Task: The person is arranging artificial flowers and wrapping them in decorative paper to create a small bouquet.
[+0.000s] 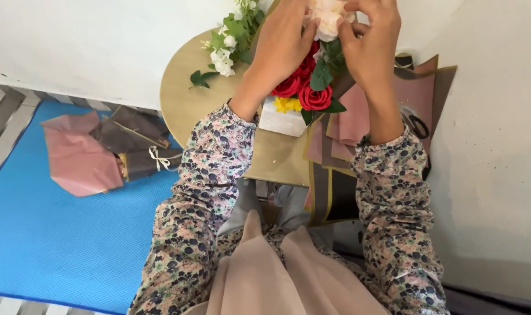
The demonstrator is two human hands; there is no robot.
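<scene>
Up on the round table (181,99), both hands had fingers pinched onto the cream flower (326,20): left hand (283,41) from the left, right hand (370,41) from the right. It sat between them, just above the red roses (306,87), both about equally close.

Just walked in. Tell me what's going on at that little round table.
A person in floral sleeves has both hands up at a flower arrangement on the round table. The left hand and right hand both touch a cream flower at the top, above red roses and a yellow bloom. White flowers with greenery lie to the left on the table, pink and brown wrapping sheets to the right. A wrapped paper bundle lies on the blue mat.
</scene>
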